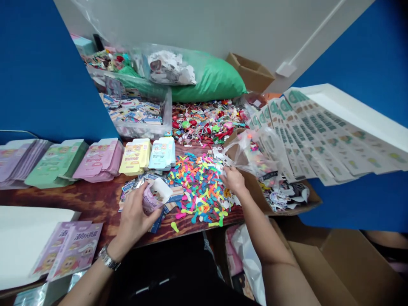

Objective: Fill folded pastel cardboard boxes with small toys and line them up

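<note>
My left hand is wrapped round a small purple paper box, its open end tilted up with a white flap folded out. Something small shows inside the box, too dim to name. Flat blue and white cards lie under and beside it. Over on the right, my right hand reaches down with bent fingers at the white cut-out stickers; whatever its fingertips pinch is hidden. Between my hands spreads a pile of small bright balloons.
Stacks of flattened boxes in purple, green, pink, yellow and blue line the left. Behind are a card bin, trinkets and a green bag. Sticker sheets overhang a carton at right.
</note>
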`<state>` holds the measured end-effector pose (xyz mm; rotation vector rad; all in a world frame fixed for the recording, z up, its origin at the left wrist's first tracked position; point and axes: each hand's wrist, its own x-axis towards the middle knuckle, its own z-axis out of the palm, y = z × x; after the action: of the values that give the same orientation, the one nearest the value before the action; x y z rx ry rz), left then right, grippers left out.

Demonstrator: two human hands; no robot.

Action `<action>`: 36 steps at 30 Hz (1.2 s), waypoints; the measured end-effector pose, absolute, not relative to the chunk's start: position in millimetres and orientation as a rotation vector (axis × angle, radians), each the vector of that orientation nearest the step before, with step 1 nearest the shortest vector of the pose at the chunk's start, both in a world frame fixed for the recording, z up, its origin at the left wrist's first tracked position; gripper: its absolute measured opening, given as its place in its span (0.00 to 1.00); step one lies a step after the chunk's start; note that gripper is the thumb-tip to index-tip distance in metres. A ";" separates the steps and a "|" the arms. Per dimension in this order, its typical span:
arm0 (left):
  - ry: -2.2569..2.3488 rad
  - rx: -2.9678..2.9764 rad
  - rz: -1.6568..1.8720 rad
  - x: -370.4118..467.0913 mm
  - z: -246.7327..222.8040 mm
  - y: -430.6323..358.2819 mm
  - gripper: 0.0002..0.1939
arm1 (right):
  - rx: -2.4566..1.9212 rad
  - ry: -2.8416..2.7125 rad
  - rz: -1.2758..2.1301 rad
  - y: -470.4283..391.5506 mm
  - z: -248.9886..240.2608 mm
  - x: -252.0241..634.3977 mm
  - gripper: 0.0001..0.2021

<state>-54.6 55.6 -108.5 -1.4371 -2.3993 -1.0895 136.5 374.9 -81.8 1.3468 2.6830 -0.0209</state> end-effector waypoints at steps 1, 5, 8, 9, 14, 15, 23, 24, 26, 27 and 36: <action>-2.398 -1.460 -1.095 -53.0 -107.8 58.1 0.37 | 1.361 2.640 0.006 377.5 -86.2 140.3 0.16; -2.396 -1.493 -1.116 -49.7 -105.5 65.3 0.37 | 1.366 2.667 0.023 374.8 -90.5 143.3 0.15; -2.403 -1.494 -1.099 -50.9 -105.4 65.6 0.37 | 1.356 2.723 0.053 371.4 -80.0 141.3 0.15; -2.411 -1.490 -1.090 -51.4 -105.6 65.3 0.36 | 1.351 2.783 0.058 369.4 -74.8 139.8 0.15; -2.430 -1.469 -1.095 -49.7 -106.4 67.9 0.36 | 1.076 3.257 -0.481 340.2 -47.0 121.5 0.12; -2.428 -1.468 -1.105 -48.8 -106.2 69.0 0.36 | 1.009 3.282 -0.632 331.9 -43.2 116.2 0.12; -2.453 -1.432 -1.127 -51.3 -107.3 63.5 0.35 | 0.814 3.162 -0.607 316.5 -54.0 100.6 0.10; -2.454 -1.433 -1.127 -52.3 -108.8 62.0 0.35 | 0.810 3.143 -0.509 319.1 -56.5 102.6 0.10; -2.452 -1.428 -1.127 -53.3 -111.6 60.2 0.36 | 0.839 3.143 -0.331 322.2 -59.5 106.5 0.10; -2.451 -1.425 -1.128 -53.1 -112.5 60.1 0.36 | 0.827 3.153 -0.318 322.3 -60.4 107.6 0.10; -2.451 -1.447 -1.146 -45.6 -104.1 67.0 0.34 | 0.625 2.845 -0.458 301.9 -84.4 88.4 0.09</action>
<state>-45.6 67.0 -104.1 -1.4474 -2.4511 -1.1459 88.4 301.9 -84.4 0.6247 2.8454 -0.4582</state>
